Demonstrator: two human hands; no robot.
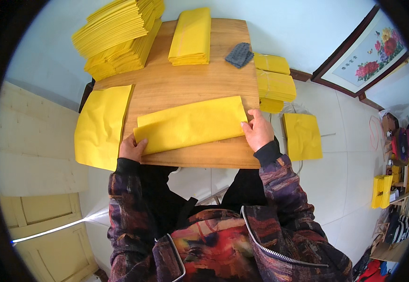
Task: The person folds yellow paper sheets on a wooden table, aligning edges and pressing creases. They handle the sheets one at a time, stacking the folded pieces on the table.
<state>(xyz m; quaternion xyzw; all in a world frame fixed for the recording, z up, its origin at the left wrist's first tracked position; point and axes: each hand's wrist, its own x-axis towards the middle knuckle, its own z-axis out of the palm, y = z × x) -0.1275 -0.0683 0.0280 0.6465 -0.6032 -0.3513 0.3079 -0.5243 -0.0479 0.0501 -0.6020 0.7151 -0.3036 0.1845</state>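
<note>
A folded yellow sheet, which looks like fabric or soft paper, lies slantwise across the near part of the wooden table. At its left end my left hand pinches the edge, thumb on top. My right hand grips the opposite end at the table's right side, thumb over the edge and fingers curled behind. Left of my left hand, a wider creased yellow sheet hangs partly over the table's left edge. A neat pile of folded yellow sheets sits at the far middle.
Tall yellow stacks rise at the table's far left corner. A dark grey cloth rests at the far right. Tied yellow bundles stand beyond the right edge, with another yellow stack nearer. A framed flower picture leans by the wall.
</note>
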